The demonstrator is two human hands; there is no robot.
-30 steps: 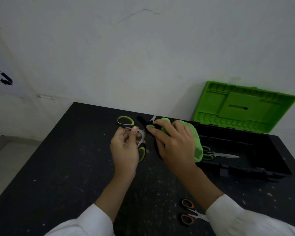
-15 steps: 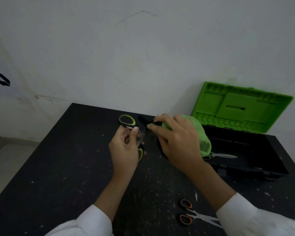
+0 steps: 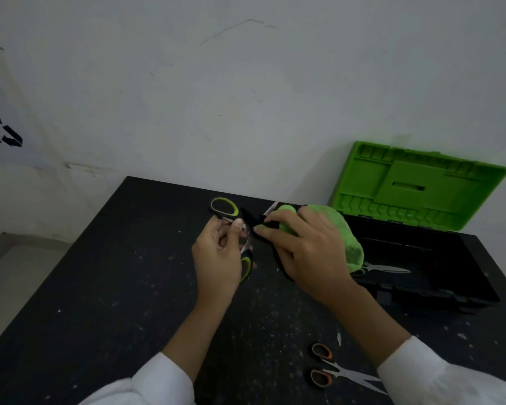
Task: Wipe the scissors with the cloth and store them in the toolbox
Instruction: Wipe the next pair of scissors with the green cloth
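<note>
While the left hand (image 3: 216, 258) holds the scissors (image 3: 225, 206) above the far middle of the table (image 3: 105, 287), thumb and fingers pinching them close to the pivot, the right hand (image 3: 307, 252) grips the cloth (image 3: 346, 241). The scissors' green-lined handles are splayed, one loop far, one near. The cloth is green and bunched under the palm. The right fingers curl over it and press towards a blade, whose tip shows just beyond the hand. How much blade the cloth covers cannot be judged, as the hand hides it.

The toolbox (image 3: 421, 293) stands at far right, just beside the right hand, with its lid (image 3: 415, 185) raised against the wall (image 3: 246, 97). A second pair (image 3: 387, 269) lies inside it, blades pointing right. An orange pair (image 3: 333, 372) lies on the near table, beside the right sleeve (image 3: 421, 375).
</note>
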